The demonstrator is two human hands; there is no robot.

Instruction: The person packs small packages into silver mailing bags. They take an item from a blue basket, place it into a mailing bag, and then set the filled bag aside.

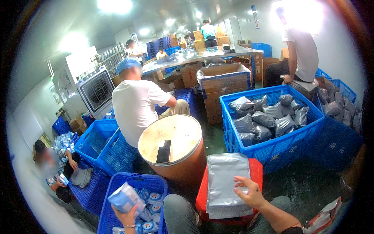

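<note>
Two hands split: my right hand (252, 192) rests open-fingered on the silver pouch stack (225, 183), long axis twelve-to-six, while my left hand (125, 215) grips a blue packet (125, 199) at nine o'clock

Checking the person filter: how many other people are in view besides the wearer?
5. One seated low at far left, one in a blue cap sitting centre-left, two far back by the long table, one standing at right. Others may be hidden behind boxes.
</note>
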